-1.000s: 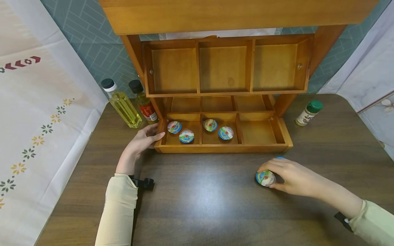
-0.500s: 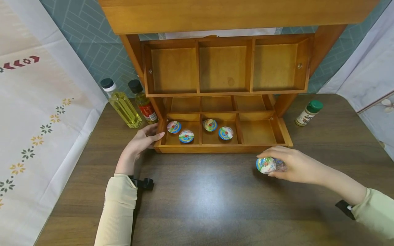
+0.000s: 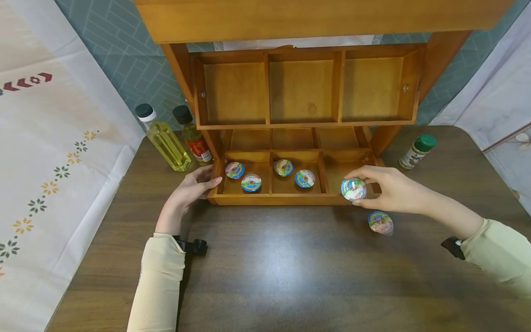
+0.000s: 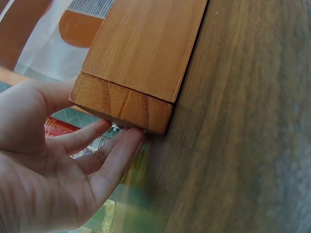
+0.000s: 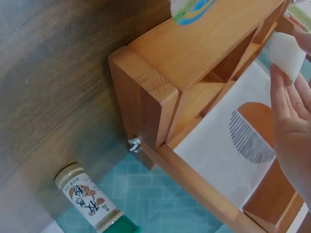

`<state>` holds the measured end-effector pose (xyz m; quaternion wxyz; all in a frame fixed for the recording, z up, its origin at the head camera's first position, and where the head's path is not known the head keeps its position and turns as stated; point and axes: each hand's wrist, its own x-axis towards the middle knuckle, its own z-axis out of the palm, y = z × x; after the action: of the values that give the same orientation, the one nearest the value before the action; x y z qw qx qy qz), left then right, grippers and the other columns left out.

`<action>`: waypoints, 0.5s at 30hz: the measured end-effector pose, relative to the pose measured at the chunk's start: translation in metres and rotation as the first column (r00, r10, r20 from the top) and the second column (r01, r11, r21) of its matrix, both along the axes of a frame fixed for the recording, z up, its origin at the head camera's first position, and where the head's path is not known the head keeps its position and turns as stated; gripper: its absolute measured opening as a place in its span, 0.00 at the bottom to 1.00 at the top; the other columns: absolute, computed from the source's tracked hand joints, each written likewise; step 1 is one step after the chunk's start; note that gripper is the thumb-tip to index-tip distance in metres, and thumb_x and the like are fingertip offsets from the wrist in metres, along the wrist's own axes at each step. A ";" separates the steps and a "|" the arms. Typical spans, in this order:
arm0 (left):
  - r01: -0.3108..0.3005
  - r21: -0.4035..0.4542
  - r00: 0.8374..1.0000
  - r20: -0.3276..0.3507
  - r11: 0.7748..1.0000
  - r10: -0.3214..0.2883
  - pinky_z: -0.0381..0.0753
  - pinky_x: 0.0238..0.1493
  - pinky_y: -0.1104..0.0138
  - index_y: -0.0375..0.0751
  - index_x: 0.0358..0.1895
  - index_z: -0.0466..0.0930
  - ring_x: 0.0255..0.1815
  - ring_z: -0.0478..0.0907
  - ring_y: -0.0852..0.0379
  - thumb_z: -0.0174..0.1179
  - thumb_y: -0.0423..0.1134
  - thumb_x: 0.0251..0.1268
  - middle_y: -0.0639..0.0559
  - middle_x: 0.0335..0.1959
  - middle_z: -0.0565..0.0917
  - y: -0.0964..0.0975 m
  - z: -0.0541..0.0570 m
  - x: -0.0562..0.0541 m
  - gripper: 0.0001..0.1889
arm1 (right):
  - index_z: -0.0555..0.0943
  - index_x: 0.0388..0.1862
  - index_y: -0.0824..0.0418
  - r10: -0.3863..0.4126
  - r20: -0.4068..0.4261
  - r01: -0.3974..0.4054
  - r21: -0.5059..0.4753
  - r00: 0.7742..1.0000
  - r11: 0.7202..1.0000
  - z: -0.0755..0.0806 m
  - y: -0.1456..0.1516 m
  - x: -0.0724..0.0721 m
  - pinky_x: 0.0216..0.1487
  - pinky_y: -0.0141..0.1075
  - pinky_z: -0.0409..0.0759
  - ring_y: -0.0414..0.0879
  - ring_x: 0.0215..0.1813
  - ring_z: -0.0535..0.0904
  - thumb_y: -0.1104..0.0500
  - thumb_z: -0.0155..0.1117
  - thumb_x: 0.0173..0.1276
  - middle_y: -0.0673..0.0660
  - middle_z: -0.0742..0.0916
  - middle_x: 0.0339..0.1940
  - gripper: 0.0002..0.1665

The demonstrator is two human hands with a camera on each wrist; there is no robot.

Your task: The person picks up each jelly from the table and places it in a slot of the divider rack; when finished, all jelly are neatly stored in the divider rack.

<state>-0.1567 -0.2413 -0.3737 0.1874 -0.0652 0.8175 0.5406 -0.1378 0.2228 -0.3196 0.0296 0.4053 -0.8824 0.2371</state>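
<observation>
My right hand [image 3: 392,189] pinches a small foil-lidded cup [image 3: 354,189] over the front edge of the lower tray's right compartment. The right wrist view shows this cup [image 5: 287,53] white-sided between thumb and fingers. Another lidded cup [image 3: 380,222], its side see-through, sits on the table just below that hand. My left hand [image 3: 189,191] holds the left end of the wooden rack [image 3: 298,200], thumb over the rim and fingers against the outer side, as the left wrist view shows on the wood [image 4: 141,53]. Two lidded cups [image 3: 251,183] lie in the left compartment, two [image 3: 304,179] in the middle one.
An upper three-part tray [image 3: 304,92] overhangs the lower one. Two oil bottles, one clear [image 3: 168,145] and one red-labelled [image 3: 197,143], stand beside the rack's left side. A green-capped seasoning jar [image 3: 416,152] stands at the right. Brown table [image 3: 269,276] spreads in front.
My right hand has lifted the cup from the table and moved it forward to the right compartment, uncovering the other cup on the table. The left hand keeps its place.
</observation>
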 end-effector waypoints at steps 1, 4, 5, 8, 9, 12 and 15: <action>0.004 0.000 1.000 -0.001 1.000 -0.004 0.71 0.54 0.53 0.46 0.74 0.51 0.62 0.66 0.44 0.58 0.53 0.63 0.45 0.72 0.58 0.000 0.000 0.000 0.39 | 0.77 0.51 0.58 -0.006 -0.004 0.006 -0.007 1.000 1.000 0.000 -0.001 -0.004 0.35 0.36 0.80 0.41 0.39 0.80 0.64 0.78 0.44 0.48 0.83 0.41 0.33; 0.001 0.003 1.000 0.001 1.000 -0.001 0.71 0.54 0.53 0.46 0.73 0.51 0.62 0.66 0.45 0.58 0.53 0.63 0.45 0.72 0.58 0.000 -0.001 0.000 0.39 | 0.77 0.50 0.61 -0.033 0.009 0.033 -0.033 0.999 0.999 -0.001 -0.004 -0.014 0.40 0.39 0.81 0.46 0.41 0.82 0.63 0.78 0.44 0.51 0.84 0.42 0.32; 0.003 0.003 1.000 0.001 1.000 -0.003 0.71 0.54 0.53 0.46 0.74 0.50 0.62 0.66 0.45 0.58 0.53 0.64 0.45 0.72 0.58 -0.001 -0.001 0.000 0.39 | 0.77 0.50 0.62 -0.045 0.018 0.046 -0.039 0.999 0.998 -0.002 -0.005 -0.018 0.41 0.40 0.81 0.47 0.41 0.82 0.63 0.78 0.45 0.52 0.84 0.42 0.32; -0.002 0.005 1.000 -0.002 1.000 0.002 0.72 0.54 0.53 0.46 0.73 0.51 0.61 0.67 0.45 0.58 0.53 0.64 0.45 0.71 0.59 0.000 -0.001 0.000 0.39 | 0.77 0.50 0.64 -0.089 0.048 0.091 -0.035 0.995 0.995 -0.004 -0.008 -0.028 0.43 0.40 0.80 0.50 0.43 0.81 0.61 0.78 0.47 0.55 0.84 0.42 0.30; 0.002 0.003 1.000 -0.005 1.000 -0.002 0.72 0.54 0.53 0.46 0.73 0.51 0.61 0.67 0.45 0.57 0.52 0.64 0.45 0.71 0.59 -0.001 0.000 0.000 0.39 | 0.77 0.50 0.64 -0.111 0.064 0.113 -0.032 0.992 0.993 -0.005 -0.009 -0.032 0.44 0.40 0.80 0.50 0.44 0.81 0.61 0.77 0.47 0.55 0.84 0.42 0.30; 0.008 0.004 1.000 -0.014 1.000 -0.008 0.72 0.52 0.55 0.45 0.73 0.51 0.60 0.67 0.44 0.57 0.52 0.64 0.44 0.71 0.59 0.000 0.000 0.000 0.38 | 0.76 0.51 0.65 -0.164 0.118 0.168 -0.022 0.979 0.986 -0.008 -0.012 -0.041 0.46 0.42 0.79 0.53 0.46 0.81 0.58 0.76 0.50 0.57 0.84 0.43 0.30; 0.015 0.003 1.000 -0.017 1.000 -0.015 0.73 0.52 0.55 0.45 0.74 0.50 0.61 0.66 0.44 0.57 0.51 0.65 0.43 0.71 0.59 0.000 0.001 0.001 0.38 | 0.75 0.52 0.66 -0.204 0.170 0.209 -0.008 0.964 0.978 -0.013 -0.014 -0.050 0.47 0.44 0.79 0.56 0.48 0.81 0.57 0.75 0.51 0.60 0.84 0.44 0.30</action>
<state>-0.1556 -0.2413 -0.3725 0.1844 -0.0541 0.8188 0.5410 -0.1874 0.2087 -0.3328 -0.0155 0.2892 -0.9161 0.2775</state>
